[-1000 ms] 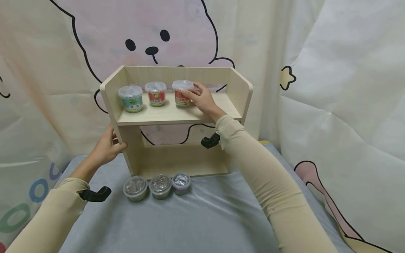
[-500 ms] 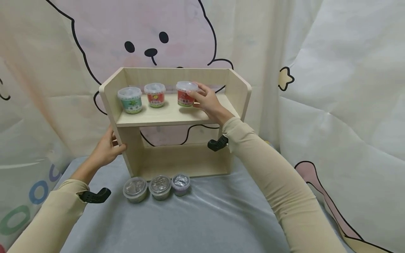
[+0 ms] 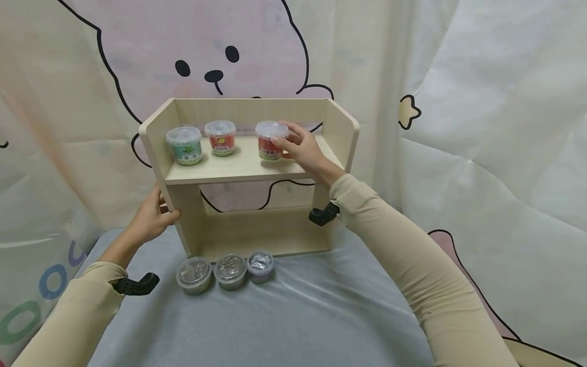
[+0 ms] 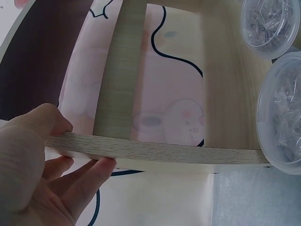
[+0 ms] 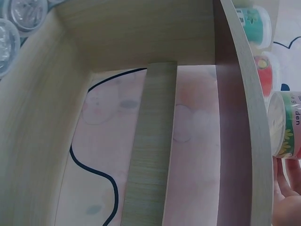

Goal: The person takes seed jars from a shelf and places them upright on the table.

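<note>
In the head view, my right hand (image 3: 304, 148) holds a small clear-lidded plastic tub with a red label (image 3: 270, 142) over the right half of the upper shelf. The tub's pale base shows in the right wrist view, and a shadow lies under it. My left hand (image 3: 151, 216) grips the left side panel of the wooden shelf unit (image 3: 197, 178); in the left wrist view the thumb lies on one face of the panel edge and the fingers on the other. A green-labelled tub (image 3: 185, 148) and another red-labelled tub (image 3: 221, 138) stand at the upper shelf's left.
Two clear-lidded tubs, the left one (image 3: 194, 275) and the middle one (image 3: 230, 271), and a smaller purplish tub (image 3: 260, 266) stand in a row before the unit on the grey-blue cloth (image 3: 275, 326). A printed curtain (image 3: 367, 76) hangs behind and beside the table.
My right hand has shifted the red-labelled tub to the right and slightly toward me, away from the other red-labelled tub. My left hand keeps its grip on the side panel.
</note>
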Demonstrator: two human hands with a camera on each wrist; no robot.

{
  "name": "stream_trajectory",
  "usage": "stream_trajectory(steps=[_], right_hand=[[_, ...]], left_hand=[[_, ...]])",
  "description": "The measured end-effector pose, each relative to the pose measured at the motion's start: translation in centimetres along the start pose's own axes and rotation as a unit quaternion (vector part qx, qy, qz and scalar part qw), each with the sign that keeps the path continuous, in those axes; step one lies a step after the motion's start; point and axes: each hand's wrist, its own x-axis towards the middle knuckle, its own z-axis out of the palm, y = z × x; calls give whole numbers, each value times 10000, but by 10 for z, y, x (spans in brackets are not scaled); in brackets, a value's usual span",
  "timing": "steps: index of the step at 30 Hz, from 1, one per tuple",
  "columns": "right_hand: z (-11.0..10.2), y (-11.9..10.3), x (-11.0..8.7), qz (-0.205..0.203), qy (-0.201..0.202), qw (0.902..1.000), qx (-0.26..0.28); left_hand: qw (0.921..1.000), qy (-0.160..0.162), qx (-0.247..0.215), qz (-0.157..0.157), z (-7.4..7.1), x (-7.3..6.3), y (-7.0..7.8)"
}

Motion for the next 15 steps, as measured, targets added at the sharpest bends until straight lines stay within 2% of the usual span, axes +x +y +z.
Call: stream_trajectory(steps=[5,15], right_hand=[[-2,-1,-9,-144,-171,9996,-196],[-7,0,-28,-285,-540,9969,-489]], left_hand=[[10000,60,-25,66,0,1,-2],[10000,-3,-45,-63,1,1,-2]])
